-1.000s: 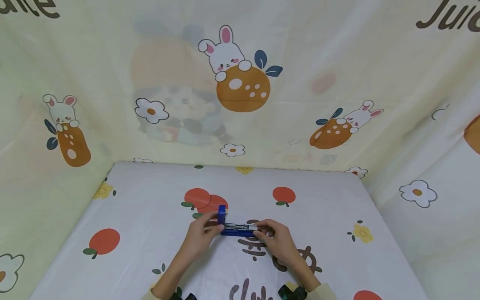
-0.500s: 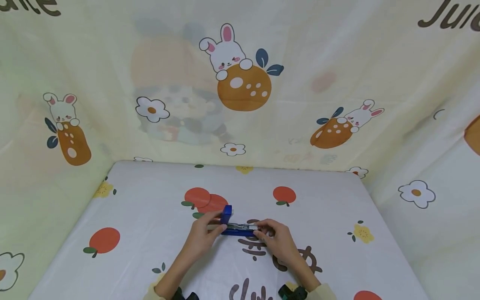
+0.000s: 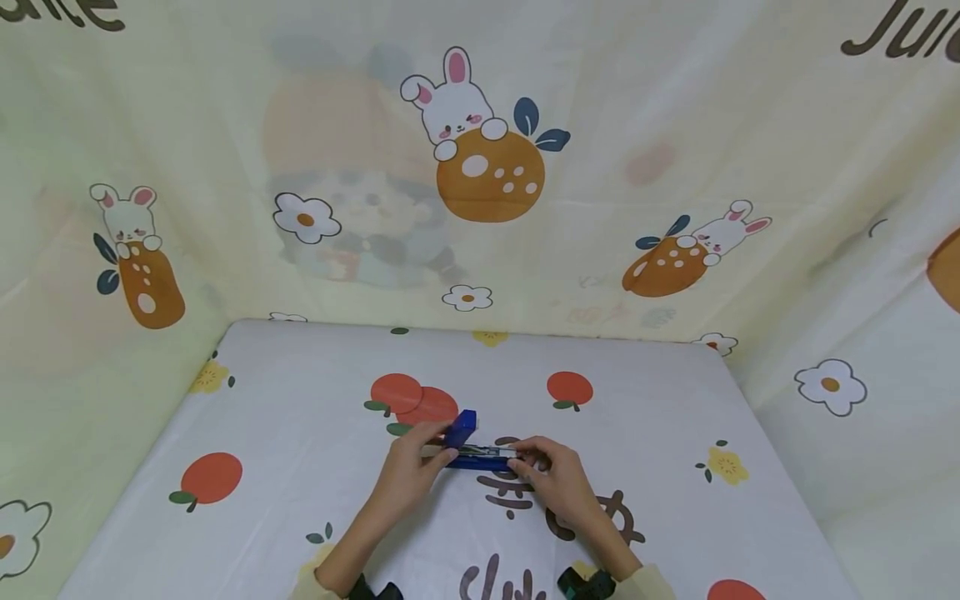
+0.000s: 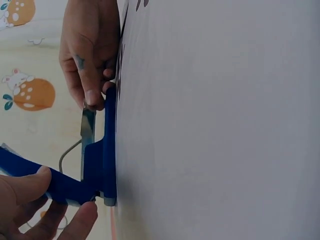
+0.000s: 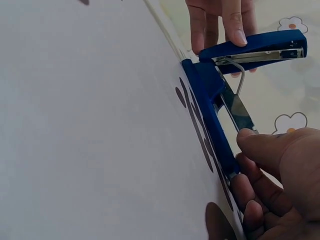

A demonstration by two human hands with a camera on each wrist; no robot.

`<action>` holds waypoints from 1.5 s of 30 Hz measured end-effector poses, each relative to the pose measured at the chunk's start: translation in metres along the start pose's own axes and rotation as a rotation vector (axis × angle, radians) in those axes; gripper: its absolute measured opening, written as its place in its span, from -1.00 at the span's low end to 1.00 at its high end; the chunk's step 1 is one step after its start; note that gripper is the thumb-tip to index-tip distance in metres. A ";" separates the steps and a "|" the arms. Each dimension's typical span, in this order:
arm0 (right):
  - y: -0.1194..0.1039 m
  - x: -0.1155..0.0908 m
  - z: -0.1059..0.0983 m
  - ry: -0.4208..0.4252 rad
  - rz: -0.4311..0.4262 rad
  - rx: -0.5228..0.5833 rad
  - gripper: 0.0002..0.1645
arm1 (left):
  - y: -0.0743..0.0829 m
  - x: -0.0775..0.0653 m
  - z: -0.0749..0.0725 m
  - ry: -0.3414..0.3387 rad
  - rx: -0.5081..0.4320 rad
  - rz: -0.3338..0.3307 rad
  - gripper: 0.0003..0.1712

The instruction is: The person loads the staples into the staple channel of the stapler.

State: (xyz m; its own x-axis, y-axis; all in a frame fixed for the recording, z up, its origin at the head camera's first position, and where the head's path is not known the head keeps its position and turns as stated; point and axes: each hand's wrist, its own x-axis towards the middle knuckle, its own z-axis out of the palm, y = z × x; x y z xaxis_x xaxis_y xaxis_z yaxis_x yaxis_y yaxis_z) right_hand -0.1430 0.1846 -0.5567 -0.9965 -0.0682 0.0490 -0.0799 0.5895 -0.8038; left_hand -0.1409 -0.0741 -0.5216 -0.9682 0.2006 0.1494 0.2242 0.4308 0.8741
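Note:
A blue stapler (image 3: 480, 462) stands on the table with its top arm (image 5: 270, 47) swung up, tilted over the base. My left hand (image 3: 408, 467) pinches that arm near the hinge, thumb on one side and fingers on the other. At the stapler's front end, my right hand (image 3: 551, 475) grips the metal staple magazine (image 5: 237, 107) and the tip of the blue base (image 4: 110, 145) between thumb and fingers. A bent wire (image 5: 241, 80) runs from the raised arm to the magazine. In the head view, the left fingers partly cover the hinge end.
A white cloth printed with fruit and lettering covers the table (image 3: 300, 367). Behind it hangs a pale curtain (image 3: 600, 100) with rabbit and flower prints, and more curtain closes off both sides. A dark wrist device (image 3: 587, 583) sits at the right sleeve.
The stapler's top arm has tilted from upright toward the right, down over the base, with my left hand following it slightly. My right hand has stayed at the front end.

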 end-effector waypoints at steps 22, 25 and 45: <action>-0.002 0.001 -0.004 -0.012 -0.004 0.012 -0.74 | 0.012 0.005 0.005 0.004 0.230 0.040 -0.54; -0.002 0.001 -0.004 -0.012 -0.010 0.015 -0.75 | 0.014 0.005 0.006 -0.003 0.266 0.040 -0.54; -0.001 0.001 -0.004 -0.013 -0.010 0.038 -0.73 | 0.021 0.007 0.012 0.008 0.451 0.060 -0.59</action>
State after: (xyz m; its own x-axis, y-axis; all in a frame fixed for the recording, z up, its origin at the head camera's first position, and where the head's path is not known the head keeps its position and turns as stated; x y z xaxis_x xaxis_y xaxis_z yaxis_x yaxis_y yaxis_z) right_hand -0.1437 0.1868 -0.5537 -0.9952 -0.0848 0.0492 -0.0883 0.5579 -0.8252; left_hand -0.1412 -0.0530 -0.5073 -0.9524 0.2312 0.1987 0.3043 0.7590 0.5755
